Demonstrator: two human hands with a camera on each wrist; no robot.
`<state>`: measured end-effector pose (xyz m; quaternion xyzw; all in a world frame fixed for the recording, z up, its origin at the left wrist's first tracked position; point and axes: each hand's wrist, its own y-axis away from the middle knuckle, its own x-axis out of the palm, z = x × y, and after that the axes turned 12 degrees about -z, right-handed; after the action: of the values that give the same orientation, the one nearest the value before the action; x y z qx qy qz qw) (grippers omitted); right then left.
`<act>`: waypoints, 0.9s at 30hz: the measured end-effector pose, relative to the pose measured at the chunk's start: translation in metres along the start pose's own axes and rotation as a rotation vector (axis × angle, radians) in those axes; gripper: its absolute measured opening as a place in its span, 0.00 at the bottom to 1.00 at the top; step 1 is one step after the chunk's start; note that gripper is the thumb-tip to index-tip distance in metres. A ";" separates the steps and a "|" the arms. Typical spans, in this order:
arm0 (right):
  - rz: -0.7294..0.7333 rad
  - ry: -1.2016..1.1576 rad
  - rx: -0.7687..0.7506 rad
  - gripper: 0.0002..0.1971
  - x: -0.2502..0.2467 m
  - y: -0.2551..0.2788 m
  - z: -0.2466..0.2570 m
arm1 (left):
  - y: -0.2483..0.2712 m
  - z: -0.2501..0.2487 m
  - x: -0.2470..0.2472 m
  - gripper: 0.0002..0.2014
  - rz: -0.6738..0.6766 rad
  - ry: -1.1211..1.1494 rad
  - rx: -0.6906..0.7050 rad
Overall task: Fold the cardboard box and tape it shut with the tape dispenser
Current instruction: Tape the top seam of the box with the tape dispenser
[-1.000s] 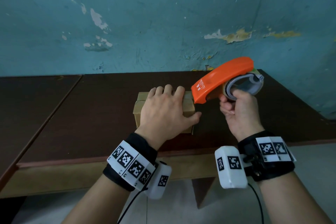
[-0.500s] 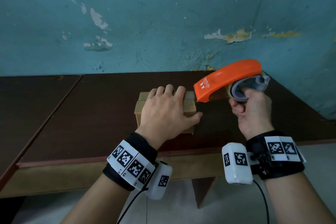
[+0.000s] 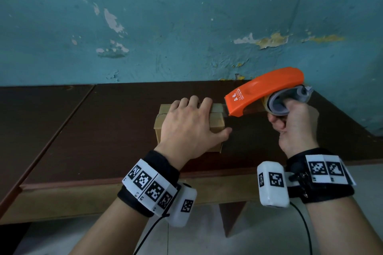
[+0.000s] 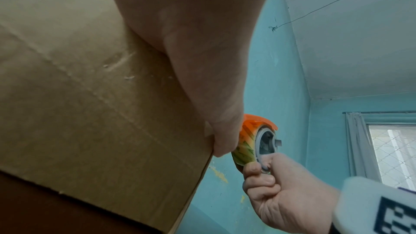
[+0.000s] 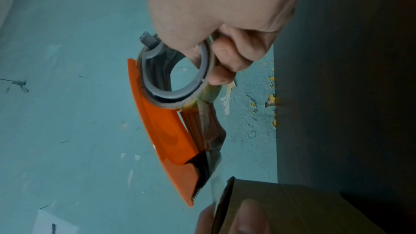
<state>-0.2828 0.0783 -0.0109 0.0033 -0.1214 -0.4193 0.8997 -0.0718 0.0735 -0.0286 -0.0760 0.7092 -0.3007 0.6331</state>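
A small brown cardboard box (image 3: 216, 125) stands on the dark table (image 3: 107, 130), its top flaps folded down. My left hand (image 3: 190, 126) lies flat on its top, fingers straight, thumb down the right side (image 4: 223, 141). My right hand (image 3: 290, 124) grips the orange tape dispenser (image 3: 263, 91) by its grey roll hub, just right of the box. A strip of clear tape (image 5: 215, 182) runs from the dispenser's toothed blade to the box's top right edge (image 5: 227, 191). Most of the box top is hidden under my left hand.
A peeling teal wall (image 3: 186, 27) stands right behind the table. The table's front edge (image 3: 124, 182) is close to my wrists, its right end near my right hand. A second dark table (image 3: 31, 120) adjoins on the left. A window (image 4: 391, 152) shows in the left wrist view.
My right hand has drawn the tape dispenser rightward away from the box, stretching tape out from it. My left hand has stayed flat on the box.
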 end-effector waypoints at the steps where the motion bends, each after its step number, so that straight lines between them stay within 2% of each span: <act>1: -0.039 -0.010 0.002 0.08 -0.001 -0.003 0.001 | 0.000 0.002 0.000 0.41 0.003 -0.003 -0.002; 3: -0.155 -0.036 -0.017 0.08 -0.008 -0.015 0.006 | 0.001 0.005 0.000 0.41 -0.007 -0.016 -0.012; 5: -0.211 -0.009 -0.066 0.09 -0.015 -0.025 0.008 | 0.001 0.005 -0.001 0.40 -0.012 -0.024 -0.015; 14: -0.163 0.050 -0.151 0.10 -0.024 -0.025 0.006 | 0.001 0.005 -0.002 0.41 0.002 -0.021 -0.009; 20: -0.139 0.150 -0.286 0.11 -0.024 -0.029 -0.002 | 0.000 0.006 0.000 0.42 -0.003 -0.023 -0.011; 27: -0.128 0.468 -0.513 0.09 -0.023 -0.028 -0.012 | 0.001 0.006 -0.001 0.42 -0.011 -0.028 -0.014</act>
<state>-0.3152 0.0764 -0.0301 -0.1192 0.1980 -0.4795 0.8466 -0.0660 0.0727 -0.0285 -0.0888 0.7019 -0.2981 0.6408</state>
